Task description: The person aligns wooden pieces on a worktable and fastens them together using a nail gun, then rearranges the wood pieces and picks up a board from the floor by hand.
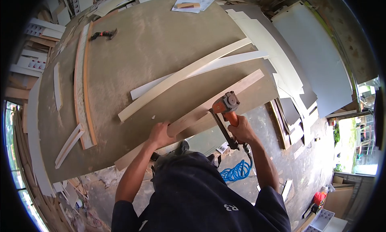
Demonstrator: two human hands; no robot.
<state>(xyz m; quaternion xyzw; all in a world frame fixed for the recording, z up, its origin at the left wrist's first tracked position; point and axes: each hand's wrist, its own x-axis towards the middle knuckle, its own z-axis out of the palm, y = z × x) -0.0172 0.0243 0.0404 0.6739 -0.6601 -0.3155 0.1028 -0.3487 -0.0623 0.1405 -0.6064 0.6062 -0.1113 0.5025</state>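
My right hand (242, 129) is wrapped round the handle of an orange and black nail gun (226, 104). The gun's nose meets the long wooden board (237, 87) near its middle, though I cannot tell if it presses on it. Farther left, my left hand (161, 134) grips the same board, fingers partly hidden behind it. The board lies slantwise along the near side of the worktable, and a second pale strip shows along its lower edge. A coiled blue air hose (237, 171) hangs below the gun.
On the brown worktable (132, 55) lie two crossed strips (189, 73), a long wood-edged panel (83, 87), a short channel piece (69, 145) and a hammer (105, 34). Papers (193, 2) with a wood block sit at the far edge. White sheets (273, 43) line the right side.
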